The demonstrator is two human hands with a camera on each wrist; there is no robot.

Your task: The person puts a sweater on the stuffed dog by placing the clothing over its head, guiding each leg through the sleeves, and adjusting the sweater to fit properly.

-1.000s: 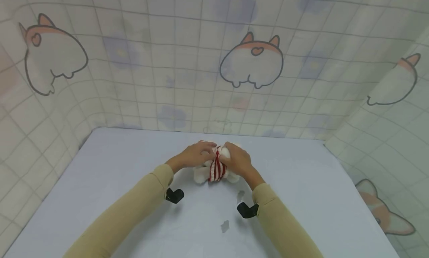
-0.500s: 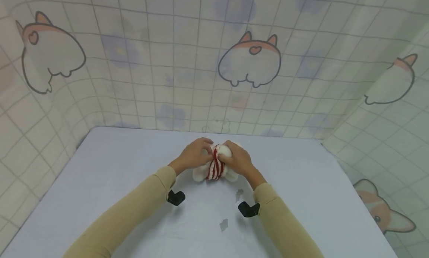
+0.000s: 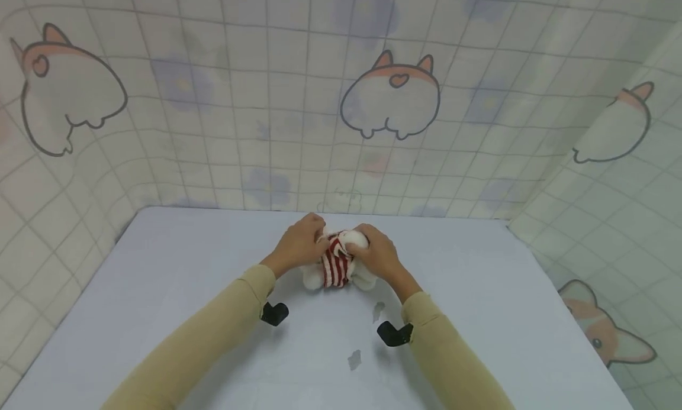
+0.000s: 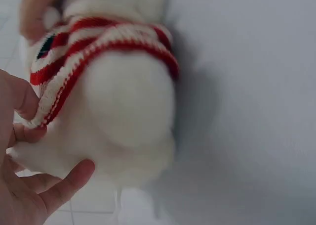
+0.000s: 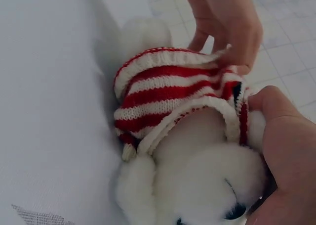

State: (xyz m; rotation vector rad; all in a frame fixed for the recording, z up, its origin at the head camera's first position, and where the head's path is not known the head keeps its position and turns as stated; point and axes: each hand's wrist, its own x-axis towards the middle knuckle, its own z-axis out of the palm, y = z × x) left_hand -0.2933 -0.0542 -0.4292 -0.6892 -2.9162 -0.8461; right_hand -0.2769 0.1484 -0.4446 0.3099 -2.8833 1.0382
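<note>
Plush toy [image 4: 129,99], white and fluffy, lies on the table [image 3: 458,303] near its far edge, about midway between the two far corners. Its head points towards the table's right edge and its lower end towards the left edge. It wears a red-and-white striped knitted sweater [image 5: 160,89], with a dark patch that is partly covered by folds.

The left hand [image 3: 298,241] has a nearly closed grip: it pinches the sweater's hem between fingertips, while another finger stretches straight along the white plush. Which digit is the thumb is hard to make out in the left wrist view, where the hand is cut off at the left side.

The right hand [image 3: 379,253] is curled round the toy at the head end, thumb at the sweater's collar; its grip opens only as wide as the toy. Its other fingers are mostly hidden behind the plush. In the right wrist view the toy's face is cut off along the bottom, leaving just some dark features, and the white lobe beside it could be an ear or an arm.

Beige sleeves [image 3: 199,336] cover both forearms, and a black piece [image 3: 395,334] juts from each cuff. The table's near edge falls outside the head view.
</note>
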